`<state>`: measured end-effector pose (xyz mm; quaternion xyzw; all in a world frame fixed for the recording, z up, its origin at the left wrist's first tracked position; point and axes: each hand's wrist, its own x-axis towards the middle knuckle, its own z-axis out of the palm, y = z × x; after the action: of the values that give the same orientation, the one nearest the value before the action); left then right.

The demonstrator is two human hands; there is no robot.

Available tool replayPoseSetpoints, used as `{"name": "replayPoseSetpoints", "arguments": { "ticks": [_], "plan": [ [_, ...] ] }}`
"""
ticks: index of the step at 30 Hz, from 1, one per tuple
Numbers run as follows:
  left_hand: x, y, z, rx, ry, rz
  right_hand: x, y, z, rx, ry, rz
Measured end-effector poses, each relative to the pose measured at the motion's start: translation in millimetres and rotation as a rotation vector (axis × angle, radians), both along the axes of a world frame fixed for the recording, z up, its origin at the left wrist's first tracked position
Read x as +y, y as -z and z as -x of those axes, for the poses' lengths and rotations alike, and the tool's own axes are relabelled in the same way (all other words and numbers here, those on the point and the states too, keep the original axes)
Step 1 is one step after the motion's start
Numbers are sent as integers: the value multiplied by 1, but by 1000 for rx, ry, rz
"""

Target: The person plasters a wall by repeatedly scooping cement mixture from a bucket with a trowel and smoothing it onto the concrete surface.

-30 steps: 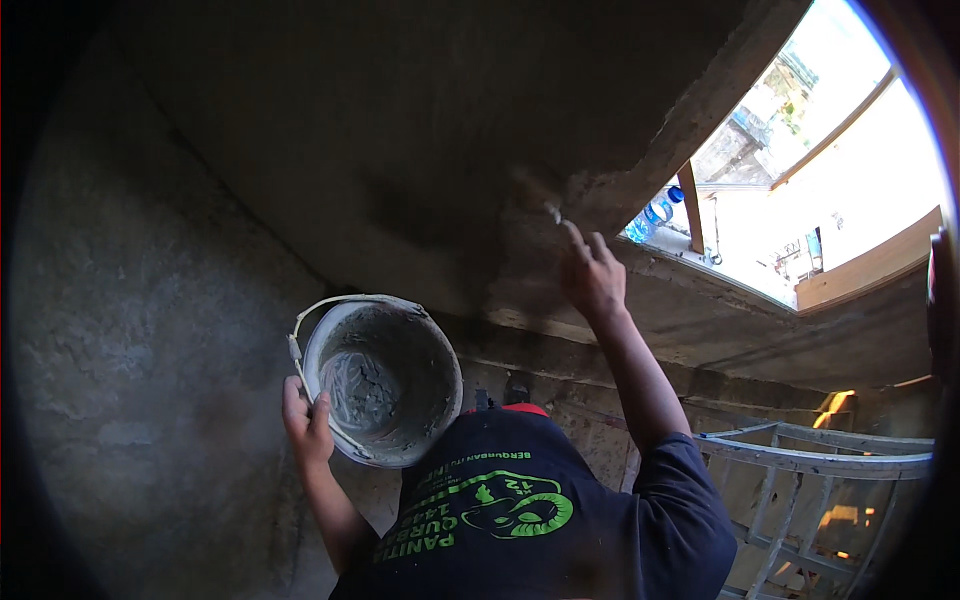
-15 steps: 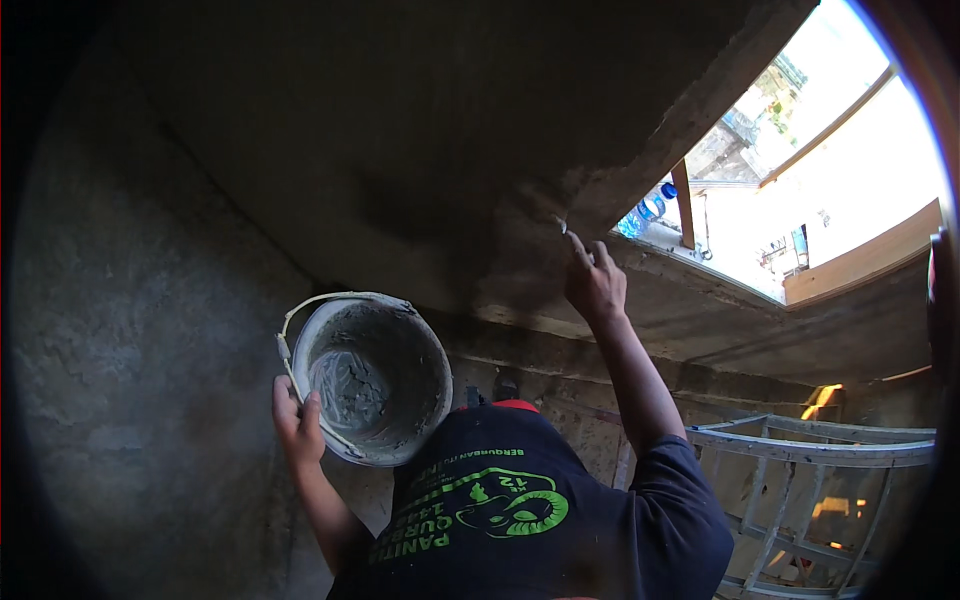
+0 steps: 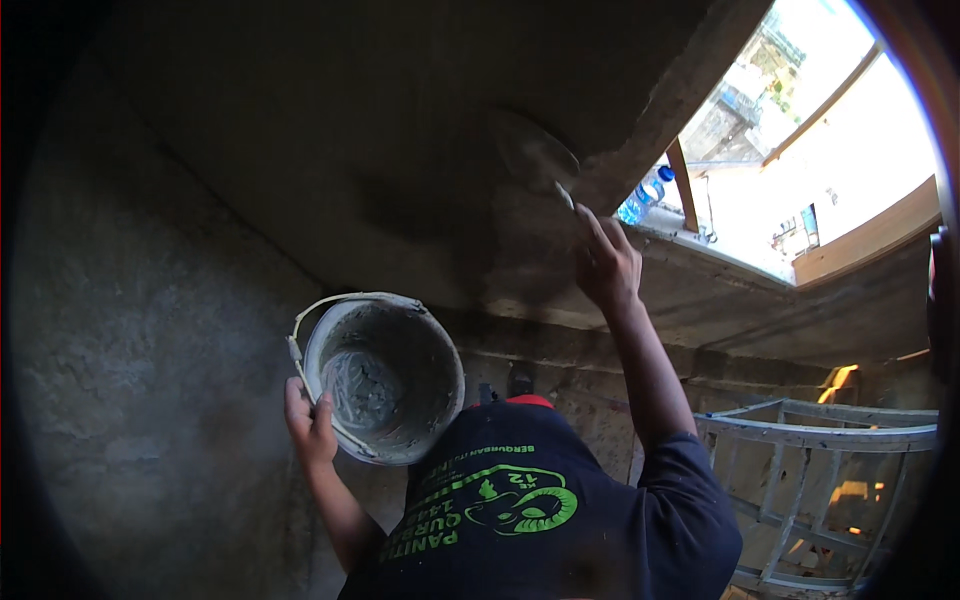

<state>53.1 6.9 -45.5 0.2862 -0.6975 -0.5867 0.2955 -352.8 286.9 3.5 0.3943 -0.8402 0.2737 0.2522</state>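
Note:
My left hand [image 3: 312,425] grips the near left rim of a grey bucket [image 3: 428,355], its fingers closed round the edge. The bucket tilts toward me, with some wet grey mortar [image 3: 365,392] in its bottom and smears up its sides; its pale handle [image 3: 298,335] hangs over the left side. My right hand [image 3: 608,265] is closed on the handle of a trowel [image 3: 540,155]. The trowel's pointed blade lies on or close to the dark plastered wall [image 3: 400,110], just left of the window opening; contact is hard to tell in the shade.
A window opening [image 3: 800,170] with wooden bars is bright at the upper right. On its sill stands a clear bottle with a blue cap [image 3: 645,195]. A metal ladder [image 3: 820,435] lies or leans at the lower right. Another bare grey wall [image 3: 150,370] is at left.
My right hand has moved up a little, and the trowel's blade now shows broad against the wall. The bucket stays in my left hand, and the whole view has shifted slightly.

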Motion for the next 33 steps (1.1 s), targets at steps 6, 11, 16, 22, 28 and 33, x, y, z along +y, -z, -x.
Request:
{"name": "replayPoseSetpoints", "arguments": {
  "ticks": [6, 11, 16, 22, 28, 33],
  "plan": [
    [0, -10, 11, 38, 73, -21, 2, 81, 16, -60, 169, -538],
    [2, -16, 3, 15, 69, 0, 51, 167, -25, -482, 114, -741],
    [12, -27, -1, -47, 72, 121, 70, 97, -63, -1340, -253, -104],
    [16, -40, 31, -74, 142, 212, 47, 43, -84, -1219, -635, -295],
    [37, -54, 48, -12, 191, 52, -18, 15, -97, -764, -671, -774],
    [45, -62, 49, -6, 225, 76, -57, 18, -99, -727, -709, -1020]
  ]
}}
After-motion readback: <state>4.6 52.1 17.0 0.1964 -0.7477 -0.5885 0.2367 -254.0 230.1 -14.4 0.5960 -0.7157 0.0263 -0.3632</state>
